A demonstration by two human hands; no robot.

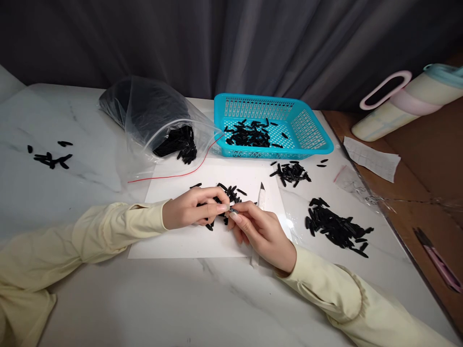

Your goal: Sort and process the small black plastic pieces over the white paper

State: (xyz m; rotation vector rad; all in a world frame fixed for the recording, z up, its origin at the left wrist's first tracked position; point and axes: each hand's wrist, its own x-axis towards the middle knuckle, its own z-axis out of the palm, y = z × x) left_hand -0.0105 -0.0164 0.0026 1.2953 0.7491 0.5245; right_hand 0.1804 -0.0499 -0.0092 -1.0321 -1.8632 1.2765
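Note:
My left hand [197, 208] and my right hand [266, 232] meet over a white sheet of paper [162, 243]. Between their fingertips is a small black elongated piece [233, 210], pinched from both sides and mostly covered by the fingers. More of these black pieces [235, 193] lie loose on the paper just behind the fingers, partly hidden by my left hand. A slim tool with a white wrapped handle and a dark pointed tip [262, 193] lies beside and partly under my right hand.
A blue perforated basket [311, 153] holds black pieces. Left of it, a clear zip bag [144, 140] spills more. Piles of pieces [336, 225] lie at right; a few [52, 160] at far left. A bottle [401, 103] and a pink-handled cutter [439, 262] rest on brown cardboard.

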